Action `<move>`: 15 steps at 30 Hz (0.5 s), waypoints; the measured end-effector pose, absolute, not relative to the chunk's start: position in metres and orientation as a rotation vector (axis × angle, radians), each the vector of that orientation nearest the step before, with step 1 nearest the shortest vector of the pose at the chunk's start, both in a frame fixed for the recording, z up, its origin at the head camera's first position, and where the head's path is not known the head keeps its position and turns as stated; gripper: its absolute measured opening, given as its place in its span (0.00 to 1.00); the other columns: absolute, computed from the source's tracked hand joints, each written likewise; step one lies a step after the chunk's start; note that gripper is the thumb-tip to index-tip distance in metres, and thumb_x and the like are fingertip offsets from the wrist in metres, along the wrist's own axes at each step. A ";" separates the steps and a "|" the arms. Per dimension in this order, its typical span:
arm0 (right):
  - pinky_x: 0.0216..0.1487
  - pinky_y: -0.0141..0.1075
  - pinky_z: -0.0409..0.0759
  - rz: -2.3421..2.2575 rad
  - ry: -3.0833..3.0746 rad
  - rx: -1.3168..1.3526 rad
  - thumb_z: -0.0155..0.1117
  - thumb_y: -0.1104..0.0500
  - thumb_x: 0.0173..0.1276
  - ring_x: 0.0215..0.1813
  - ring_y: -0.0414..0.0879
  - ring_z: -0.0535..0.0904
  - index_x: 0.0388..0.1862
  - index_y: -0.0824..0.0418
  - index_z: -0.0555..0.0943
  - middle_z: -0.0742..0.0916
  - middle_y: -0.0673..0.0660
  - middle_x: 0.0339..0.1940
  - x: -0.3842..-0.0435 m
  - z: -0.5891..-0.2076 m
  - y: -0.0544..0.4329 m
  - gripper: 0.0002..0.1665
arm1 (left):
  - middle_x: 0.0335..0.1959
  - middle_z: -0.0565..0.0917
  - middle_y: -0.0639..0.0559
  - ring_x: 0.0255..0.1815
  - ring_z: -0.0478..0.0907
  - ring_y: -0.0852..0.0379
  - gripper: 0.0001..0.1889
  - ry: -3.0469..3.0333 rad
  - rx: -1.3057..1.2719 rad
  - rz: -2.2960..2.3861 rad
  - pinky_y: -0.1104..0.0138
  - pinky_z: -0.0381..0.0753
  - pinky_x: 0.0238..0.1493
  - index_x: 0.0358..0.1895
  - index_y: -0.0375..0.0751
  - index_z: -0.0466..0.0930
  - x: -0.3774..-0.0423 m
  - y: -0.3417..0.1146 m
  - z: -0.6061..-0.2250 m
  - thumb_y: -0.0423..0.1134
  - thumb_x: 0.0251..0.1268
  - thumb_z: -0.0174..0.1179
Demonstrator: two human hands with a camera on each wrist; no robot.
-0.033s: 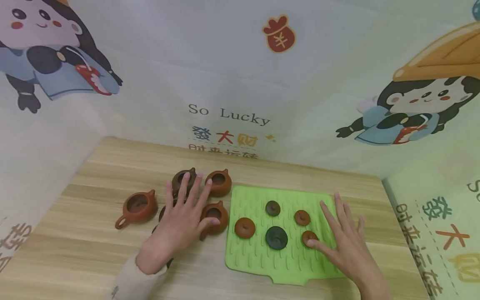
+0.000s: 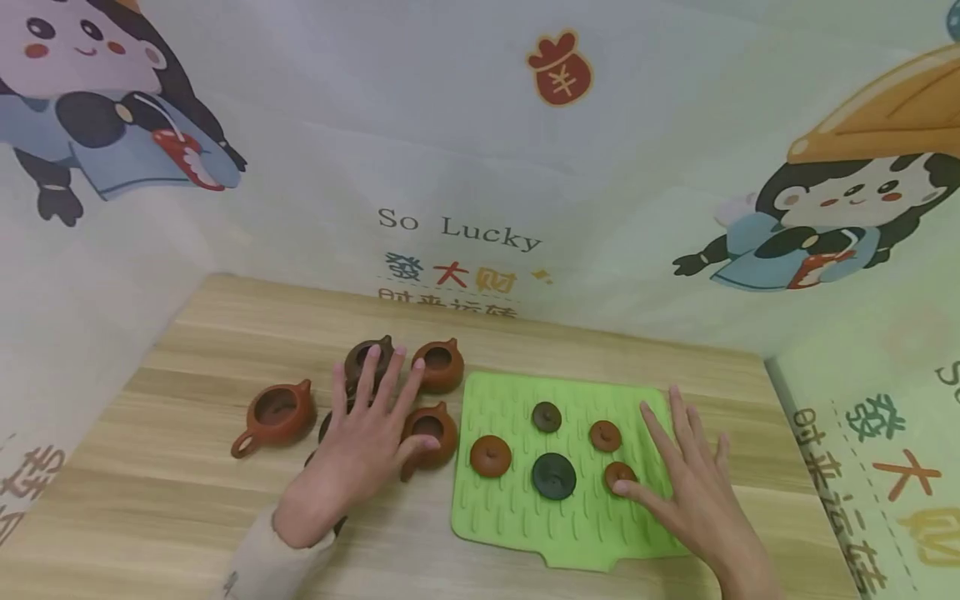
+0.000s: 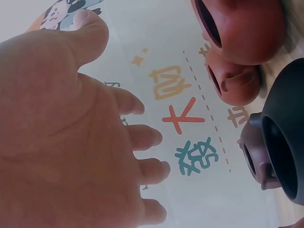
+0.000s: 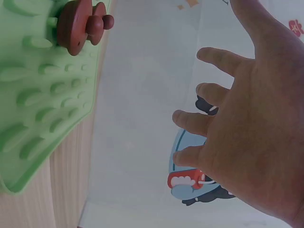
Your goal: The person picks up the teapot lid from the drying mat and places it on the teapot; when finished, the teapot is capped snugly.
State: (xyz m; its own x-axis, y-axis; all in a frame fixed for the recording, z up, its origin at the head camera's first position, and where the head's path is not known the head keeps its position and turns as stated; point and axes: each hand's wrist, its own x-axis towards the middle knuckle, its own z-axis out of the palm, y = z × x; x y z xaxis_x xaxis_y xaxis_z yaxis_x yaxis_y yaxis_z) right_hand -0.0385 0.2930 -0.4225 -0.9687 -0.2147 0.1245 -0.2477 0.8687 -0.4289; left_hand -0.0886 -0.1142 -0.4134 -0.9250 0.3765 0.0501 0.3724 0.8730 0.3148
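My left hand (image 2: 363,446) hovers with spread fingers above a group of small lidless clay teapots. Partly covered by it are a dark brown teapot (image 2: 362,358), a reddish-brown teapot (image 2: 442,454) and a black teapot (image 3: 292,104). The left wrist view shows its palm with nothing in it. Over the right side of a green mat (image 2: 517,533) my right hand (image 2: 705,487) is held, fingers apart and holding nothing. Its thumb tip overlaps a small red-brown lid (image 2: 617,475) in the head view. In the right wrist view, a knobbed lid (image 4: 73,26) lies away from the fingers.
More lids lie on the mat: an orange-brown lid (image 2: 491,457), a dark brown lid (image 2: 547,417), a black lid (image 2: 553,477) and a red-brown lid (image 2: 605,436). A handled teapot (image 2: 279,414) stands at left, another teapot (image 2: 438,367) behind. Printed cloth (image 2: 465,150) encloses the wooden table (image 2: 150,467).
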 end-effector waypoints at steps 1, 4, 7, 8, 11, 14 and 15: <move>0.76 0.86 0.34 0.694 -2.962 0.372 0.78 0.31 0.65 0.89 0.81 0.41 0.91 0.54 0.59 0.42 0.66 0.94 -0.038 -0.423 0.293 0.65 | 0.92 0.44 0.34 0.91 0.37 0.26 0.50 3.027 0.607 0.505 0.25 0.30 0.83 0.91 0.38 0.49 -0.089 -0.114 -0.413 0.57 0.79 0.64; 0.75 0.87 0.36 0.678 -2.947 0.387 0.78 0.29 0.64 0.88 0.82 0.42 0.91 0.55 0.60 0.42 0.66 0.94 -0.038 -0.424 0.292 0.66 | 0.92 0.44 0.34 0.91 0.37 0.26 0.50 3.024 0.615 0.509 0.26 0.29 0.83 0.91 0.37 0.49 -0.089 -0.114 -0.414 0.57 0.79 0.64; 0.74 0.88 0.38 0.659 -2.954 0.395 0.77 0.27 0.62 0.88 0.82 0.43 0.91 0.55 0.60 0.41 0.65 0.94 -0.039 -0.424 0.290 0.67 | 0.92 0.43 0.34 0.91 0.36 0.27 0.50 3.016 0.615 0.513 0.26 0.29 0.84 0.91 0.37 0.49 -0.089 -0.113 -0.413 0.57 0.79 0.64; 0.74 0.88 0.39 0.654 -2.960 0.394 0.77 0.27 0.62 0.88 0.82 0.43 0.91 0.55 0.60 0.41 0.65 0.94 -0.039 -0.423 0.289 0.68 | 0.92 0.43 0.34 0.92 0.36 0.27 0.50 3.012 0.614 0.517 0.26 0.29 0.84 0.91 0.37 0.49 -0.089 -0.113 -0.413 0.57 0.79 0.64; 0.74 0.88 0.38 0.661 -2.983 0.386 0.78 0.28 0.62 0.89 0.81 0.42 0.92 0.55 0.58 0.40 0.64 0.94 -0.039 -0.423 0.288 0.69 | 0.93 0.42 0.34 0.92 0.36 0.27 0.50 3.000 0.607 0.530 0.27 0.30 0.84 0.91 0.37 0.49 -0.089 -0.113 -0.413 0.57 0.79 0.64; 0.76 0.87 0.38 0.671 -2.978 0.392 0.77 0.27 0.63 0.90 0.79 0.40 0.92 0.54 0.57 0.39 0.62 0.95 -0.039 -0.424 0.287 0.69 | 0.92 0.42 0.34 0.92 0.36 0.27 0.49 2.999 0.608 0.540 0.27 0.32 0.84 0.90 0.37 0.49 -0.088 -0.114 -0.415 0.56 0.79 0.65; 0.76 0.86 0.38 0.683 -2.964 0.401 0.76 0.27 0.63 0.90 0.78 0.40 0.92 0.54 0.58 0.40 0.62 0.95 -0.039 -0.426 0.288 0.68 | 0.92 0.42 0.33 0.91 0.36 0.26 0.49 3.001 0.609 0.539 0.27 0.33 0.84 0.90 0.36 0.50 -0.087 -0.114 -0.415 0.56 0.79 0.65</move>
